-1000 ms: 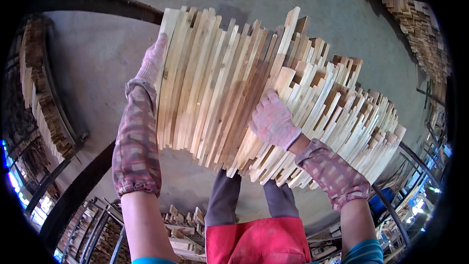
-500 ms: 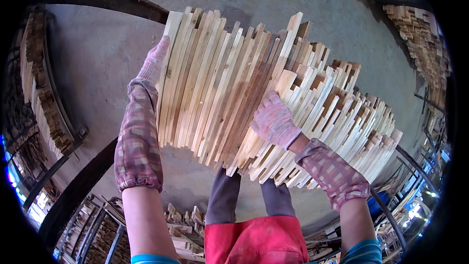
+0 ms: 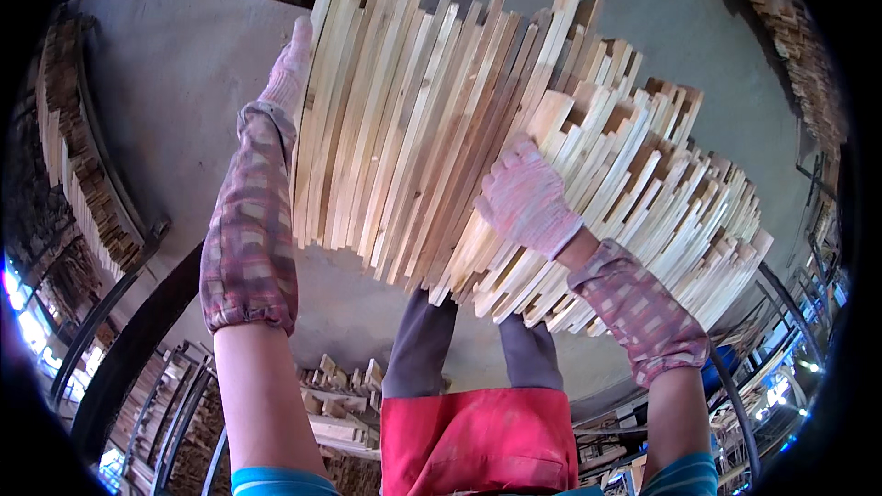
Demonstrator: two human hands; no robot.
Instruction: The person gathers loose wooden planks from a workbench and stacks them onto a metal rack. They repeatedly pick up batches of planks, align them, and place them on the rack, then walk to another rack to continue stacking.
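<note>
A long row of pale wooden strips [image 3: 395, 129] stands packed side by side in front of me, some browner, their ends uneven. My left hand [image 3: 292, 62], in a pink-and-white knit glove, lies with straight fingers along the outer face of the leftmost strip and is open. Near the middle of the row my right hand [image 3: 528, 193], gloved alike, is closed, its fingers curled down onto a wooden strip [image 3: 549, 115]; the fingertips are hidden. Right of it the strips [image 3: 643, 197] are shorter and stepped in height.
Dark curved metal bars [image 3: 138, 349] run beside and behind the row on the left. Stacks of wood [image 3: 87, 156] stand at the left, with more wood [image 3: 799, 64] at the far right. Shorter pieces [image 3: 340, 404] lie by my legs. Concrete floor [image 3: 184, 83] surrounds the row.
The row and both hands sit higher in the picture, as the whole view has shifted. My left fingers look straighter along the end strip. My right hand remains closed at the same part of the row.
</note>
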